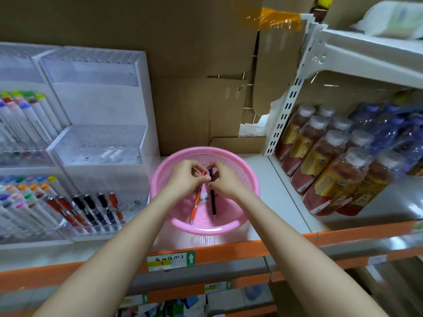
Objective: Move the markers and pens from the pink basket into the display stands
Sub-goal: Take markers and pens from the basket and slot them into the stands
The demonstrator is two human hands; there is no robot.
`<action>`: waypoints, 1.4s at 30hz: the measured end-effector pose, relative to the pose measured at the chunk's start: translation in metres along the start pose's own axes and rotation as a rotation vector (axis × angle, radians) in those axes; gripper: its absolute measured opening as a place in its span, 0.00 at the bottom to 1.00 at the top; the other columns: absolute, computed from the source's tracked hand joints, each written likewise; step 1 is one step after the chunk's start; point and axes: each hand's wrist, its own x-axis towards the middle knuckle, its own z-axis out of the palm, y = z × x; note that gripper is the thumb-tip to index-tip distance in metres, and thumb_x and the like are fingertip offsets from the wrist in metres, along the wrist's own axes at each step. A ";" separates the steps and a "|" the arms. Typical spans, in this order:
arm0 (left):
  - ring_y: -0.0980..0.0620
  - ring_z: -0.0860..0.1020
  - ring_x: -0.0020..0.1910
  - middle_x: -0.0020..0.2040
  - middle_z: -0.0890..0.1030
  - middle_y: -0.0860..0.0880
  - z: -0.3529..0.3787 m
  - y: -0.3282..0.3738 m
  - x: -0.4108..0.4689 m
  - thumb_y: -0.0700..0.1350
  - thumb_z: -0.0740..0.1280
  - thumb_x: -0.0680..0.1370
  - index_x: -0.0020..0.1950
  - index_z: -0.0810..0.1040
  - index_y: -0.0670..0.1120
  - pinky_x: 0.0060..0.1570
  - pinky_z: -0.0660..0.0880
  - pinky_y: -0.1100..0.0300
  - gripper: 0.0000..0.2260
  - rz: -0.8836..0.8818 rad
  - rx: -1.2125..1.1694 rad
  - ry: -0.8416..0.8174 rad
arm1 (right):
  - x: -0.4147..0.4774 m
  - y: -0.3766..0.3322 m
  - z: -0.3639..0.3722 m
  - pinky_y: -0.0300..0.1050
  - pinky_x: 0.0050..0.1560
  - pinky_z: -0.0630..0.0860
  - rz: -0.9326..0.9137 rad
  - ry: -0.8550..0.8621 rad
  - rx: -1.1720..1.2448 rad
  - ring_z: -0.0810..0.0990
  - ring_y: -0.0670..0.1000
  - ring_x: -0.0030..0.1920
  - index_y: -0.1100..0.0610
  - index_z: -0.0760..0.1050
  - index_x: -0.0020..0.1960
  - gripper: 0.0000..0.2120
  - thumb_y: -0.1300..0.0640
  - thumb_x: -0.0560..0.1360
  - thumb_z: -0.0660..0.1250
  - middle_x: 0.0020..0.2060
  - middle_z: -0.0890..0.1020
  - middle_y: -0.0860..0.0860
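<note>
Both hands are down in the pink basket [249,179], which sits on the white shelf [281,193] just right of the clear display stands [96,143]. The left hand [183,179] is pinched shut around the top end of the orange pen [195,207]; the right hand [225,181] is pinched the same way on the top end of the black pen [213,202]. Both pens hang tip-down toward the near rim, roughly parallel and a little apart. These 2 look like the last items in the basket, so the task seems nearly finished.

To do this step well, each pen wants a firm grip high on the barrel, a straight lift clear of the basket wall, and then a carry leftward to the front row of the stand, where orange and black pens [91,209] already stand in slots. Matching colour to neighbour would keep the row tidy, and lowering each pen in line with its slot should stop it jamming. Colour-capped markers [25,115] fill the stands further left.

As for writing, the orange pen carries a pale printed mark on its barrel, too small to read. The shelf-edge label [171,261] has a green arrow and a handwritten line, possibly digits, that I cannot make out with confidence. The bottles [329,161] on the right have yellow and red labels, illegible here.
</note>
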 end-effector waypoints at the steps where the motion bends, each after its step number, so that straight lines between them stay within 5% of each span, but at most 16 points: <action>1: 0.47 0.80 0.35 0.34 0.80 0.45 -0.002 0.002 -0.002 0.40 0.76 0.70 0.43 0.79 0.44 0.37 0.79 0.50 0.07 0.020 -0.008 0.002 | -0.001 -0.001 -0.001 0.45 0.45 0.73 -0.021 0.009 0.008 0.78 0.56 0.50 0.56 0.71 0.61 0.18 0.64 0.72 0.65 0.51 0.81 0.56; 5: 0.49 0.78 0.29 0.35 0.81 0.39 -0.006 0.011 -0.010 0.37 0.74 0.71 0.43 0.74 0.40 0.29 0.77 0.56 0.08 0.047 -0.050 0.001 | -0.005 -0.003 -0.003 0.48 0.47 0.76 -0.105 0.055 0.083 0.78 0.53 0.48 0.56 0.73 0.59 0.17 0.67 0.72 0.66 0.48 0.80 0.52; 13: 0.53 0.80 0.31 0.35 0.79 0.43 -0.029 0.017 -0.021 0.31 0.72 0.71 0.45 0.76 0.42 0.35 0.81 0.53 0.09 0.137 -0.005 -0.162 | -0.017 -0.013 -0.005 0.59 0.42 0.81 -0.155 0.120 0.190 0.82 0.56 0.46 0.53 0.74 0.61 0.16 0.65 0.76 0.65 0.52 0.78 0.50; 19: 0.48 0.82 0.37 0.35 0.80 0.49 -0.055 0.023 -0.034 0.36 0.73 0.71 0.45 0.80 0.46 0.40 0.81 0.48 0.07 0.320 0.040 0.024 | -0.033 -0.042 -0.009 0.53 0.34 0.82 -0.224 0.189 0.302 0.84 0.49 0.36 0.54 0.74 0.60 0.14 0.66 0.76 0.64 0.48 0.80 0.53; 22: 0.48 0.82 0.42 0.39 0.82 0.49 -0.078 0.030 -0.040 0.36 0.70 0.73 0.49 0.80 0.50 0.46 0.80 0.47 0.10 0.362 0.013 0.069 | -0.039 -0.065 -0.008 0.51 0.32 0.82 -0.272 0.247 0.341 0.82 0.50 0.40 0.55 0.75 0.59 0.14 0.66 0.75 0.65 0.47 0.80 0.53; 27: 0.52 0.82 0.45 0.45 0.83 0.46 -0.126 0.045 -0.062 0.29 0.62 0.76 0.56 0.77 0.44 0.50 0.79 0.52 0.14 0.428 0.011 0.112 | -0.051 -0.109 0.004 0.53 0.41 0.82 -0.357 0.297 0.349 0.82 0.53 0.45 0.53 0.75 0.57 0.14 0.65 0.75 0.67 0.44 0.81 0.49; 31: 0.50 0.82 0.46 0.46 0.83 0.47 -0.157 0.036 -0.079 0.30 0.60 0.77 0.56 0.76 0.46 0.53 0.78 0.49 0.15 0.444 0.024 0.111 | -0.064 -0.139 0.022 0.52 0.35 0.82 -0.433 0.300 0.348 0.82 0.57 0.43 0.54 0.74 0.58 0.14 0.66 0.76 0.65 0.44 0.81 0.56; 42: 0.51 0.81 0.50 0.49 0.82 0.47 -0.176 0.003 -0.113 0.33 0.62 0.78 0.56 0.74 0.47 0.56 0.77 0.49 0.11 0.393 0.058 0.025 | -0.090 -0.146 0.074 0.59 0.40 0.78 -0.471 0.393 0.264 0.81 0.52 0.41 0.54 0.72 0.57 0.14 0.67 0.76 0.65 0.43 0.80 0.54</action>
